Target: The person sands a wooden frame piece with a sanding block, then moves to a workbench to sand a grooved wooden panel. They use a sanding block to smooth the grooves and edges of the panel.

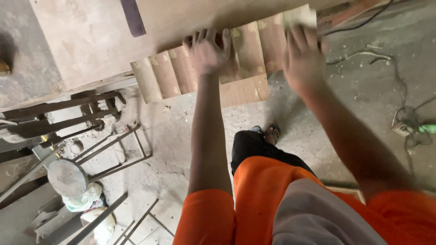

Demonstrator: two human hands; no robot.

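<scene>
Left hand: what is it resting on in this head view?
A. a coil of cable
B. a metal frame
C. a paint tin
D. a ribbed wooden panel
D: the left hand lies with fingers spread on the ribbed wooden panel, apart from the metal frame on the floor.

Matt, patchy wooden slat panel (pixel 204 75)

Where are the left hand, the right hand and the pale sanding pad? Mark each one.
left hand (pixel 206 50), head view, back of the hand on the grooved wooden panel.
right hand (pixel 302 61), head view, back of the blurred hand.
pale sanding pad (pixel 300 16), head view, top face above the fingertips.
</scene>
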